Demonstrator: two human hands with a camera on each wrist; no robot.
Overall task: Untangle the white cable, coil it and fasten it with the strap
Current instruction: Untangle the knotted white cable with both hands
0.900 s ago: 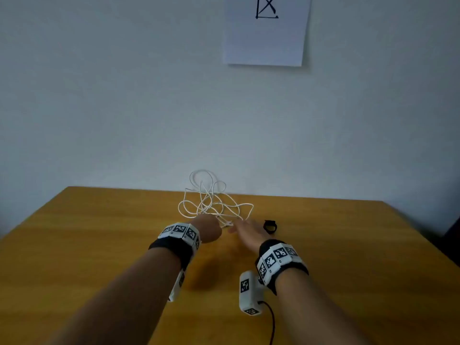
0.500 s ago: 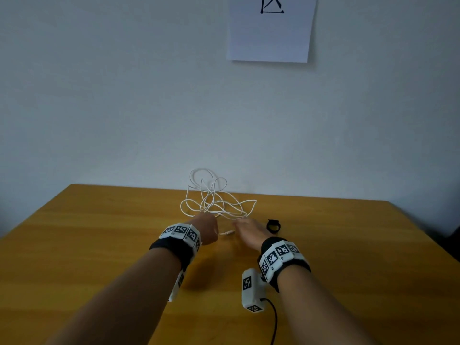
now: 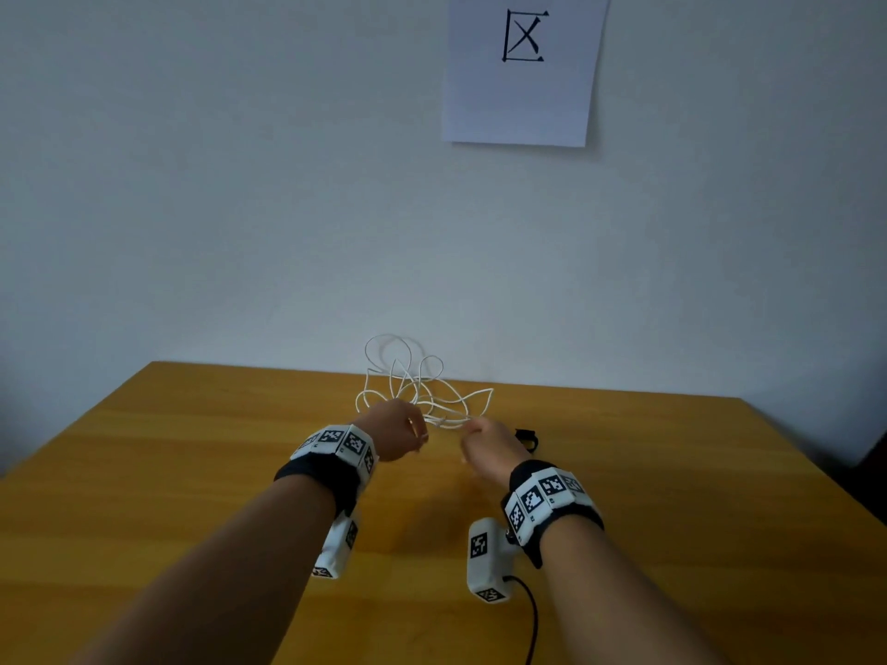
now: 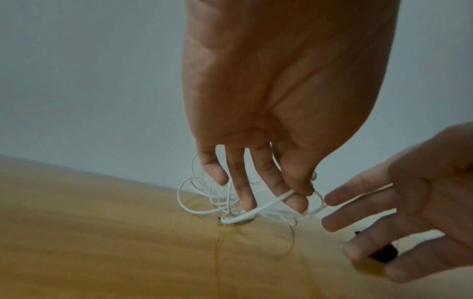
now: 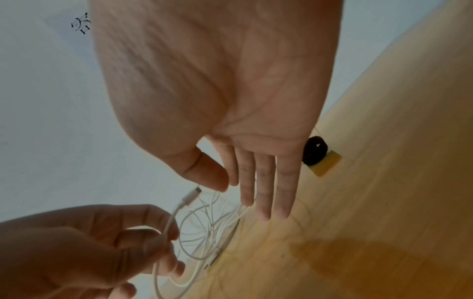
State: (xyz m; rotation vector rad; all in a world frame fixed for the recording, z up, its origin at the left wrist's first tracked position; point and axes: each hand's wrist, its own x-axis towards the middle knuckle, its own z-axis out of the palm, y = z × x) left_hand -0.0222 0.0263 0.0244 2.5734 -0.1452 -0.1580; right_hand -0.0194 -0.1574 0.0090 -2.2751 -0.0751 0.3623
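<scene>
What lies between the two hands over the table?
In the head view, strands of the white cable span between the left hand and the right hand; the left pinches it near its plug.

White cable [image 3: 422, 395] – tangled loops; black strap [image 3: 527, 438] beside.

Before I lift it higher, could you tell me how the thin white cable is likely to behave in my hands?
The thin white cable will probably be floppy: its loops sag loosely onto the wooden table. It is likely light, since the left hand holds a strand up with only a finger pinch. The crossed loops may snag and drag along together.
</scene>
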